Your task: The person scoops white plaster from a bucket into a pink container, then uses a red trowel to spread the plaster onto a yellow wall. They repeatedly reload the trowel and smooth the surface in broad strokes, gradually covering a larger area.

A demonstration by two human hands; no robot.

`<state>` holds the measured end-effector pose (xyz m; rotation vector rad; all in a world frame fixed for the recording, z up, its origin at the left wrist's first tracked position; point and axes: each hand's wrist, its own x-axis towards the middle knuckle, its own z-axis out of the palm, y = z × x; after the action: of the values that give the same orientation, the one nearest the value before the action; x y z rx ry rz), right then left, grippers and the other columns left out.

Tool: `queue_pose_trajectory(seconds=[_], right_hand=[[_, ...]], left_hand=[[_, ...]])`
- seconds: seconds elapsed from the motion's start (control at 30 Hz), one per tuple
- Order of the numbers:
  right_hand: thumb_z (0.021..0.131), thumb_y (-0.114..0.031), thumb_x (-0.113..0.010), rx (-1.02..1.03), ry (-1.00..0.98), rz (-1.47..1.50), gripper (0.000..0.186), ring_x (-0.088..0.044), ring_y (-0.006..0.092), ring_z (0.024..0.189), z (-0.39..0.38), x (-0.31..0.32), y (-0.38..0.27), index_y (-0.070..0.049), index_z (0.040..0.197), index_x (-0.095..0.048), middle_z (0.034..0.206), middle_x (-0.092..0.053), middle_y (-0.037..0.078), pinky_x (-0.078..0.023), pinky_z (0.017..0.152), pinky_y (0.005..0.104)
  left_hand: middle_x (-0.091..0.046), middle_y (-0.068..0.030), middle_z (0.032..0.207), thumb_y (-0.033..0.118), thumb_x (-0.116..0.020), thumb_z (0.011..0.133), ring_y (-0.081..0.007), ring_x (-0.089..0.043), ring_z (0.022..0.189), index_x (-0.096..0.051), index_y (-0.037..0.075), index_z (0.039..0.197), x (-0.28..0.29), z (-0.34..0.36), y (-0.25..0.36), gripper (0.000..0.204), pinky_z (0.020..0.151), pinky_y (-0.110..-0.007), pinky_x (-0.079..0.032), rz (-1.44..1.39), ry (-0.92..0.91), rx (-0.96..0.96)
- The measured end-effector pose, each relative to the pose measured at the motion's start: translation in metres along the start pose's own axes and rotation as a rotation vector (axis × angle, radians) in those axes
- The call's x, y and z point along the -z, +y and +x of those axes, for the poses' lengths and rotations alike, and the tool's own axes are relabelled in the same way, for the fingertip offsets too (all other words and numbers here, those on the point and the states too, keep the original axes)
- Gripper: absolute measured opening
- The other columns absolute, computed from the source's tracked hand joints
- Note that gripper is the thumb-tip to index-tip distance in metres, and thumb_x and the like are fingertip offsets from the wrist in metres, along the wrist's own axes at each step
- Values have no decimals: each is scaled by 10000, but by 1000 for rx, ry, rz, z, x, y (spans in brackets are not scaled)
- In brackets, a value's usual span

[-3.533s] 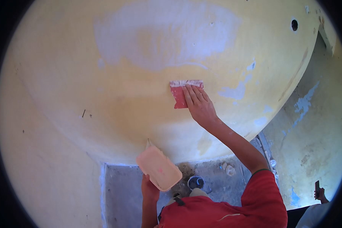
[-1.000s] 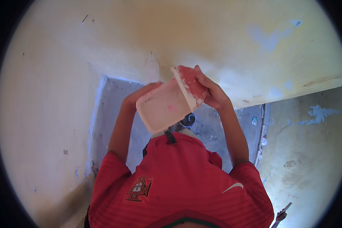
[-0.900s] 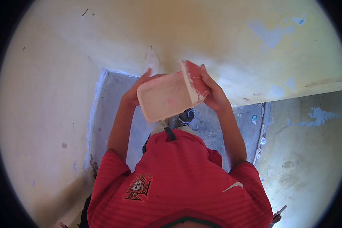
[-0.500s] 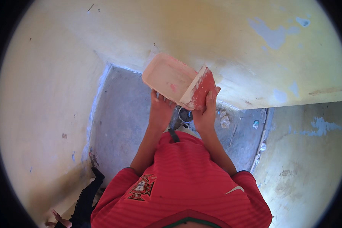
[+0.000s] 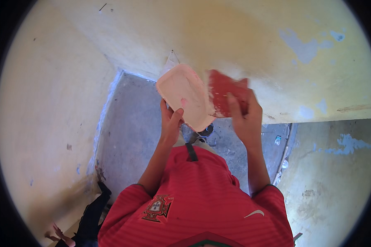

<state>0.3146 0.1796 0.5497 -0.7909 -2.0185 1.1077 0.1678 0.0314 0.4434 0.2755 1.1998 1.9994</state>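
A shallow pink plastic tray [image 5: 165,79] with a pale putty-like coating inside is in my left hand [image 5: 171,123]. My fingers are under its near left side and the thumb is over the rim. My right hand [image 5: 247,115] grips a red plastic putty spreader [image 5: 224,94], thumb on its near face. Pale paste smears the spreader's left part, which is blurred by motion. It stands upright just right of the tray; whether its lower corner touches the rim, I cannot tell.
A yellowish wall [image 5: 235,37] with bare patches rises ahead, and another wall [image 5: 57,103] stands on my left. A dark bucket [image 5: 208,131] is by my feet on the grey floor [image 5: 127,119]. At lower left show another person's dark-clothed leg [image 5: 92,210] and hand [image 5: 61,236].
My right hand has drawn the spreader from over the tray's right end out to the right, turning its red face toward me. The tray has turned clockwise in my left hand.
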Motion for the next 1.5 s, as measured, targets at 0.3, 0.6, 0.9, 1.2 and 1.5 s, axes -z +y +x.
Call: queue_pose_trajectory(seconds=[0.3, 0.6, 0.9, 1.2, 1.5], right_hand=[[936, -222, -616, 166, -149, -612, 186, -660, 363, 688, 25, -112, -7, -40, 921, -584, 794, -663, 170, -524, 606, 453], [897, -263, -695, -60, -158, -379, 266, -647, 379, 650, 36, -148, -13, -14, 848, -615, 715, -653, 179, -494, 586, 431], [869, -237, -736, -265, -8, -58, 297, -684, 258, 664, 31, -152, -2, -1, 1031, -653, 804, -704, 146, -525, 603, 361], [936, -236, -707, -601, 80, 474, 261, -494, 18, 518, 17, -99, 13, -13, 1063, -661, 734, -635, -19, -341, 409, 215], [992, -265, -619, -531, 5, 1028, 411, -565, 43, 672, 8, -8, 36, -29, 1315, -525, 942, -657, -7, -389, 495, 201]], left_hand=[[-463, -186, 1359, 151, -653, 884, -233, -548, 1172, -81, 55, 1537, 44, 27, 17, 873, 848, -325, -538, 93, -82, -7], [-410, -208, 1415, 170, -710, 881, -279, -468, 1306, -34, 65, 1544, 86, 53, 55, 953, 1022, -399, -482, 116, -182, 92], [-419, -198, 1414, 144, -691, 895, -270, -494, 1278, -44, 83, 1553, 92, 65, 70, 924, 977, -381, -511, 165, -255, 154], [-423, -142, 1450, 188, -651, 909, -244, -524, 1261, -118, 119, 1558, 79, 58, 72, 843, 925, -371, -535, 31, -302, 303], [-457, -91, 1444, 451, -786, 784, -256, -544, 1264, -228, 110, 1526, 1, 43, 46, 990, 935, -379, -545, -93, -391, 251]])
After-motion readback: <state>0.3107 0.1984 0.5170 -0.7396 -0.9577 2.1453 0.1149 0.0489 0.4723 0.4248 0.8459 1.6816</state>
